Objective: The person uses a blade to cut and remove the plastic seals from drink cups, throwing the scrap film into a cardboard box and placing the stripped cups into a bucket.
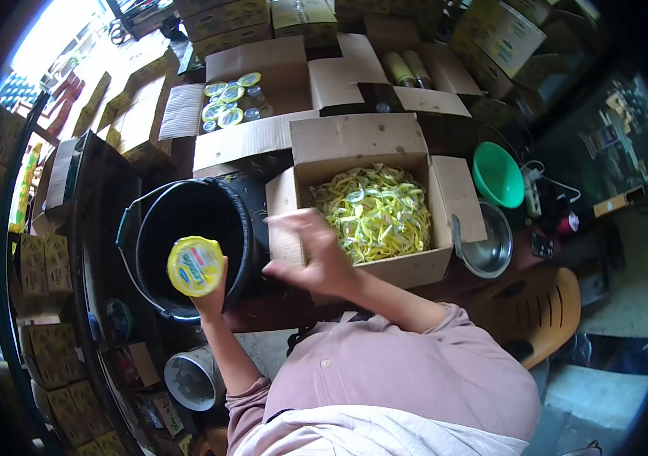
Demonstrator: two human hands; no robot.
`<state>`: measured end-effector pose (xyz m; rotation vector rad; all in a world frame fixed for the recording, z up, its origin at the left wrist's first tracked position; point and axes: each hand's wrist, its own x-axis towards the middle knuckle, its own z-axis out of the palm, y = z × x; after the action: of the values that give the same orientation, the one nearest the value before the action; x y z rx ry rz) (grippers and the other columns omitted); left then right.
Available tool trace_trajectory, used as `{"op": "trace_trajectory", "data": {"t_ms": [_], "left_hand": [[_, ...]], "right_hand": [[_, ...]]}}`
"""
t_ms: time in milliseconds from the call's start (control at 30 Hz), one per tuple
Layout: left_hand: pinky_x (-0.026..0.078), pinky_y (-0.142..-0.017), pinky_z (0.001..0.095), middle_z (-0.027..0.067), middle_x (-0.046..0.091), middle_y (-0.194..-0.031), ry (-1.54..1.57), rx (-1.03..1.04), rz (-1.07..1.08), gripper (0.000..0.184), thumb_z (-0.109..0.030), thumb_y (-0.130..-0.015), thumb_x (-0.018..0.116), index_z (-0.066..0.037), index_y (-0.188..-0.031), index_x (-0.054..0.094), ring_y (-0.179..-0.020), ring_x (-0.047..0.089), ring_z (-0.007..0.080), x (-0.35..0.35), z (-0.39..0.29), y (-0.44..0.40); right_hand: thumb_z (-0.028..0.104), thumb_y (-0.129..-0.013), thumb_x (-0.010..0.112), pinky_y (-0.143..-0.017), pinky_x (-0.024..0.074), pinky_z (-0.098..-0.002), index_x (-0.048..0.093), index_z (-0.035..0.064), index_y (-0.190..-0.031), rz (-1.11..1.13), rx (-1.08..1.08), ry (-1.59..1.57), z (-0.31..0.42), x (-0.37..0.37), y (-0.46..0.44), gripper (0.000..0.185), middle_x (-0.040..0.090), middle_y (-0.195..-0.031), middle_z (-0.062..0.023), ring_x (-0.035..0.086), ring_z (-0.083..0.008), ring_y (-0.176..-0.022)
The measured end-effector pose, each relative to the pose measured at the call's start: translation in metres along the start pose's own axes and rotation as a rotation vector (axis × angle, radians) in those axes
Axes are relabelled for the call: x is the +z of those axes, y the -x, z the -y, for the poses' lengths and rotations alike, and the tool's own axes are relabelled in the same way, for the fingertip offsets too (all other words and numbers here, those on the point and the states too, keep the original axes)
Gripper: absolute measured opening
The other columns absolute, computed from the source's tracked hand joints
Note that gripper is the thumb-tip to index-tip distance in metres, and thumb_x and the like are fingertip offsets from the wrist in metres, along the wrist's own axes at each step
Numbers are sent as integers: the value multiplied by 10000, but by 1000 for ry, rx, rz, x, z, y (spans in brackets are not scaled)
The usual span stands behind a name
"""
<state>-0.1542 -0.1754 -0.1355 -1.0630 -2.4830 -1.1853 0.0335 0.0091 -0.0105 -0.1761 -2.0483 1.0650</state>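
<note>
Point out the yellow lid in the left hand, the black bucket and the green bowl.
Yellow lid (195, 266): head view, printed top.
Black bucket (184, 213): head view, inner wall.
Green bowl (497, 175): head view, inner surface.

The left hand (213, 304) holds a yellow-lidded cup (196, 266) above the black bucket (243, 228), printed lid facing the camera. The right hand (316, 254), motion-blurred, is positioned between the black bucket and the strip carton (358, 138), fingers extended toward the left. The strip carton, flaps folded outward, contains a heap of yellow strips (373, 216). Behind the black bucket, a second carton (263, 64) contains clustered cups (230, 93) with yellow lids. Right of the strip carton: a green bowl (499, 175) and a metal bowl (493, 247), the latter partly overlapped by the carton's flap.
</note>
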Motion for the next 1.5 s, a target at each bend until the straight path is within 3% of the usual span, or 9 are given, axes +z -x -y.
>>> {"op": "trace_trajectory", "data": {"t_ms": [33,133,267,400,700,800,1000,1333,1500], "left_hand": [[436,-793,279,45,626,-872,209,-62,-135,298,-142,-727,721,-18,-958,580,-827,588,134,-6,-31,-13],[438,-797,282,69,577,-971,537,-278,-86,353,-118,-730,712,-13,-1016,535,-854,565,147,-17,-46,-21],[478,-735,283,95,549,-967,934,-362,-191,429,-127,-789,632,-25,-1135,400,-862,558,161,-16,-41,-25],[496,-737,333,122,516,-1059,1123,-474,-238,513,-134,-810,592,-62,-1229,304,-953,551,216,-21,-51,-31],[451,-814,329,133,548,-1048,1025,-444,-263,533,-84,-791,606,-21,-1231,311,-911,584,208,-19,-48,-28],[461,-772,265,83,621,-927,730,-370,-214,311,-115,-738,687,8,-998,568,-833,597,142,-20,-41,-31],[473,-758,273,76,633,-912,560,-201,-123,359,-41,-633,701,-2,-965,569,-836,617,149,-24,-58,-31],[474,-774,269,80,592,-903,490,-62,-154,460,-52,-590,748,-17,-987,518,-832,601,180,-35,-67,-36],[470,-793,279,83,585,-933,584,-84,-124,491,-48,-558,736,-21,-999,524,-863,595,189,-33,-62,-35]], "right_hand": [[205,-675,727,-780,430,-321,545,25,-1050,-115,105,84,-19,-14,20,454,564,-991,-132,538,-239,-917],[156,-759,651,-780,428,-347,511,28,-885,-614,213,448,-70,-76,87,228,550,-917,-111,537,-240,-851],[250,-772,665,-793,424,-317,471,-22,-997,-1043,721,903,-96,-162,174,403,506,-918,-109,515,-198,-822],[231,-720,715,-845,388,-285,325,-138,-1210,-1167,1115,344,-130,-195,221,727,617,-939,-198,545,-179,-896],[102,-752,675,-578,427,-210,533,27,-1075,-1336,852,-337,-121,-205,211,360,629,-868,-30,594,-88,-764],[53,-791,617,-634,432,-242,562,82,-1061,-1122,728,-883,-119,-191,163,278,643,-833,-18,591,-97,-746],[-25,-772,584,-653,480,-246,566,66,-1066,-403,756,-1164,-92,-80,50,309,631,-874,-63,590,-111,-761],[-19,-735,631,-598,438,-206,544,73,-1152,302,454,-465,-30,47,-39,436,616,-779,-31,549,-64,-689],[-43,-719,568,-616,432,-279,609,111,-1068,419,-252,39,-3,61,-65,384,578,-757,-75,548,-179,-660]]}}
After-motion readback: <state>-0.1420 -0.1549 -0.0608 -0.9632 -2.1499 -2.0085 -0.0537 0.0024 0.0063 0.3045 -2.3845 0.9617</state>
